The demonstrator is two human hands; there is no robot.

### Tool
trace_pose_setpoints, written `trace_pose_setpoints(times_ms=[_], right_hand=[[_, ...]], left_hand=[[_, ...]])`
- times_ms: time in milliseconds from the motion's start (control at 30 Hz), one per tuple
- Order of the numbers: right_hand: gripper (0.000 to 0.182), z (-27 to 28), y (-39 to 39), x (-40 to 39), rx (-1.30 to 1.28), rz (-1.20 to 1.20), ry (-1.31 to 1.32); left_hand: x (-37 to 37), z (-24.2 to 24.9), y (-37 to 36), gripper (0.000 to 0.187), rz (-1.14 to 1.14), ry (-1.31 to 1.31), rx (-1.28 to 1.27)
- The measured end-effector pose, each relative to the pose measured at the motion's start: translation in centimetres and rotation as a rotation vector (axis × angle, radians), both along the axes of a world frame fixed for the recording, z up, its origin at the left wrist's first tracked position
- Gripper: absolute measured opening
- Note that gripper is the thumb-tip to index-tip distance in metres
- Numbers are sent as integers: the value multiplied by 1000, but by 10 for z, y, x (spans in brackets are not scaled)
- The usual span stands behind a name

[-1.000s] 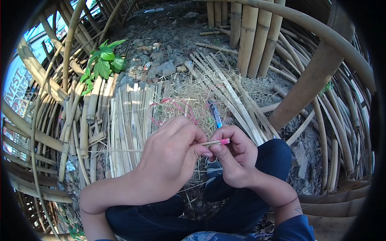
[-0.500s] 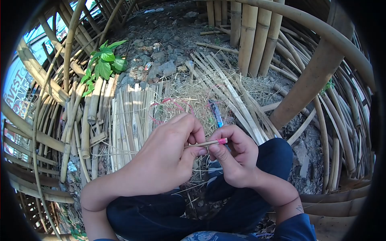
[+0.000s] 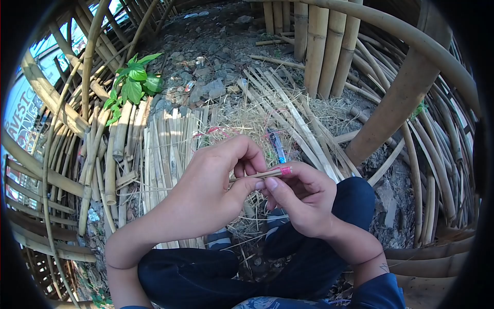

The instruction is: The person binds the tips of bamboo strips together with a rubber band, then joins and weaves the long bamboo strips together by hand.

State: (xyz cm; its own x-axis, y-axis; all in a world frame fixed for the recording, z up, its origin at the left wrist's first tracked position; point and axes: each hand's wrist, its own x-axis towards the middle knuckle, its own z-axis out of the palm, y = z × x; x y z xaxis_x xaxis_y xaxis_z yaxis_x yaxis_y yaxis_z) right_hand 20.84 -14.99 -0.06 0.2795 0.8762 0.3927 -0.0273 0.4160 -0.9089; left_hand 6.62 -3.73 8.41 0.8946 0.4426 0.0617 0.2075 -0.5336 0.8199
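Note:
A slim bundle of bamboo slivers (image 3: 268, 174) with a pink-red binding (image 3: 285, 170) at its right end lies between my two hands. My left hand (image 3: 208, 177) is closed round its left part, thumb along the near side and fingers curled behind. Close to the bound end, my right hand (image 3: 309, 203) pinches the bundle between thumb and curled fingers. Beyond the hands, loose pink string (image 3: 213, 130) lies on straw-like shavings (image 3: 242, 119). A narrow blue and dark object (image 3: 278, 147) rests on the shavings just past my right hand.
Split bamboo strips (image 3: 170, 149) lie side by side at left, with more strips (image 3: 293, 116) fanned out at right. Thick bamboo poles (image 3: 319, 49) stand at the back, and a slanting post (image 3: 383, 116) rises at right. A leafy plant (image 3: 135, 82) grows among cut bamboo.
The bundle and both hands have shifted slightly up. My right thumb has moved to lie more along the bundle, and the left fingers have closed nearer the bound end.

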Motion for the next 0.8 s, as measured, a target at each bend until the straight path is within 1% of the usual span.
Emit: trace_pose_setpoints(times_ms=[67,100,200,267,300,367,400,433,467,500,567,633,667,733,767,800], right_hand=[[13,0,2,-3,14,-17,52],[13,0,2,-4,29,-34,101],[15,-2,2,-1,69,10,113],[17,1,1,-1,52,5,107],[19,2,0,0,36,-1,103],[19,1,0,2,52,9,117],[20,1,0,3,65,21,133],[20,2,-1,5,61,24,135],[20,5,-2,7,70,52,233],[20,7,-2,9,80,79,331],[22,9,-1,12,81,74,314],[19,13,0,19,-8,224,433],[19,13,1,24,-10,226,432],[16,11,3,32,-108,397,486],[16,13,3,31,-109,397,485],[15,17,2,27,-106,284,347]], left_hand=[[0,-6,0,16,6,-114,-42],[0,-6,0,16,6,-114,-42],[0,-1,-1,21,-6,-84,-36],[-3,2,1,23,-31,-89,114],[-5,0,4,23,-33,-91,114],[-10,-9,10,19,-68,-114,233],[-11,-11,10,19,-67,-112,232],[-11,-13,10,16,-18,-145,228],[-12,-14,9,13,32,-181,225],[-11,-14,9,13,35,-183,224],[-11,-10,8,11,50,-169,187],[-11,-10,8,12,41,-156,199],[-11,-10,9,13,33,-141,213],[-12,-14,9,13,23,-150,218],[-11,-15,9,13,10,-158,224],[-11,-15,9,13,10,-159,223]])
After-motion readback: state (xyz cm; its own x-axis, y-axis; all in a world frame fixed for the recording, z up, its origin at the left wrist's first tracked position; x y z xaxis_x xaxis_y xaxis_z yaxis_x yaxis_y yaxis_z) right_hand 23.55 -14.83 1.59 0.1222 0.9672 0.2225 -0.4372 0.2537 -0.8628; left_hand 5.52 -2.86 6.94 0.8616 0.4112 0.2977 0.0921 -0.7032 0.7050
